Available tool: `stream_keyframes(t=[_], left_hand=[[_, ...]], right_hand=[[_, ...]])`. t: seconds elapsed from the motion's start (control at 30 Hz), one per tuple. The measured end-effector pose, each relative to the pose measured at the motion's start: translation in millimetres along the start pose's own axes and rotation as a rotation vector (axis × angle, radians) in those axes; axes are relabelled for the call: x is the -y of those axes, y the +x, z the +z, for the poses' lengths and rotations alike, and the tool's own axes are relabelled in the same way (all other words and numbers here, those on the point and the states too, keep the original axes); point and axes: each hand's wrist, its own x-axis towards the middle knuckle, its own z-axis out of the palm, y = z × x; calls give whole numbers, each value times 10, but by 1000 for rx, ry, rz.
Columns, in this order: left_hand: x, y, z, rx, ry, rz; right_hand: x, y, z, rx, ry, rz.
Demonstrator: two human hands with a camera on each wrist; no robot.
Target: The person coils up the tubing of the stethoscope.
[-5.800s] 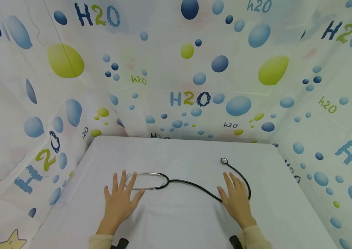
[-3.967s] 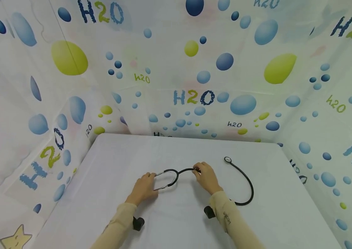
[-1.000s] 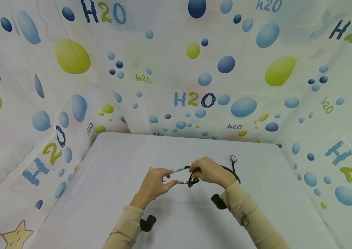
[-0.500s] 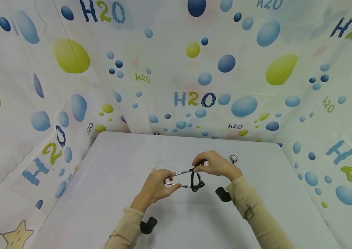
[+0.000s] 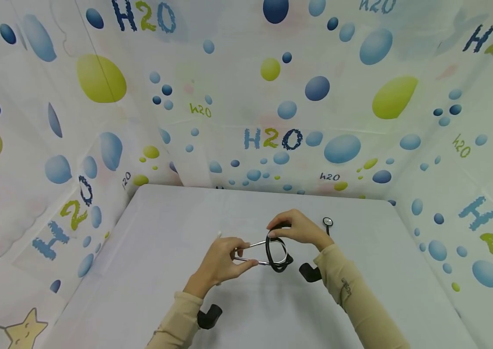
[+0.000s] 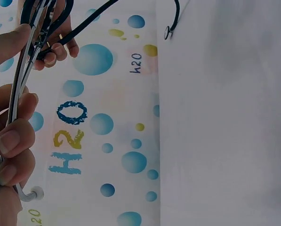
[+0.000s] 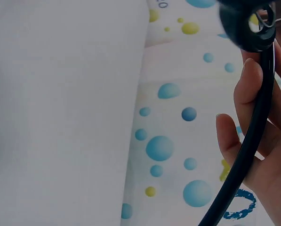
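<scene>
A stethoscope with black tubing (image 5: 268,251) and silver ear tubes (image 5: 255,244) is held above the table between both hands. My left hand (image 5: 222,259) grips the ear tubes, thumb along one and fingers around the other. One pale eartip (image 6: 37,192) pokes out below these fingers in the left wrist view. The right hand (image 5: 300,227) pinches the tubing, which curves in a loop around the tubes' forked end. In the right wrist view a stretch of tubing (image 7: 253,141) crosses its palm. Behind that hand lies the round chest piece (image 5: 327,222), its tubing partly hidden.
A white-covered table (image 5: 176,213) lies under the hands. Patterned sheets (image 5: 229,97) with blue and green bubbles and H2O lettering hang behind it and at both sides. Black wrist cameras (image 5: 209,316) sit beneath both forearms.
Both hands were spread over the flat stethoscope, then took hold of it and lifted it. The right hand has wound the tubing into a loop; lately the loop has shifted slightly right.
</scene>
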Motion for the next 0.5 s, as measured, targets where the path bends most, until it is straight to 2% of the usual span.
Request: stream_keyframes(t=[0.23,0.5], left_hand=[[-7,-4,-24,-15,-20,12],[-5,-24,-39,-32,-63,43]], right_hand=[[-37,0,3,-6,37,-22],[-119,-27,73,-24,196,4]])
